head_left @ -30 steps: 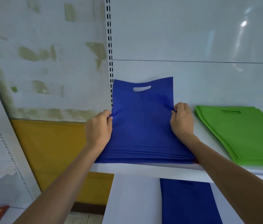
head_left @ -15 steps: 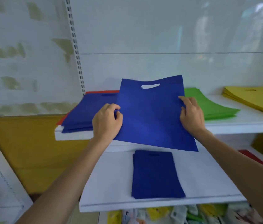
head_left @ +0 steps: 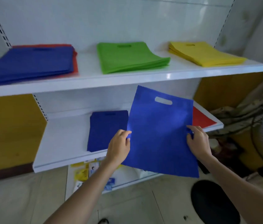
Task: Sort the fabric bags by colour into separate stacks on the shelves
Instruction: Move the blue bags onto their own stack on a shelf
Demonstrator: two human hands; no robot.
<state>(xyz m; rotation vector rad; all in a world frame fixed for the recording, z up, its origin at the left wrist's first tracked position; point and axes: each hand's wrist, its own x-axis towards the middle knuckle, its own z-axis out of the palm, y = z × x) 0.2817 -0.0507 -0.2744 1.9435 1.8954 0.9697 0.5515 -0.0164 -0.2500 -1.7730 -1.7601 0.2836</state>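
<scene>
left hand (head_left: 119,143) and right hand (head_left: 198,142) pinch the blue bag (head_left: 159,136)
lay it square on the blue stack (head_left: 106,130) at 9 o'clock

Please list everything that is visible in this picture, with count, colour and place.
upper shelf: one, white, top
lower shelf: one, white, below it
blue-over-red stack: one, blue on red, upper shelf, left
green stack: one, green, upper shelf, middle
yellow stack: one, yellow, upper shelf, right
blue stack: one, blue, lower shelf, middle
red bag: number unclear, red, lower shelf, right end
held bag: one, blue, in front of lower shelf
packets: several, yellow and white, below lower shelf
round object: one, black, floor, right
hands: two, left hand and right hand, pinching the held bag's side edges
</scene>
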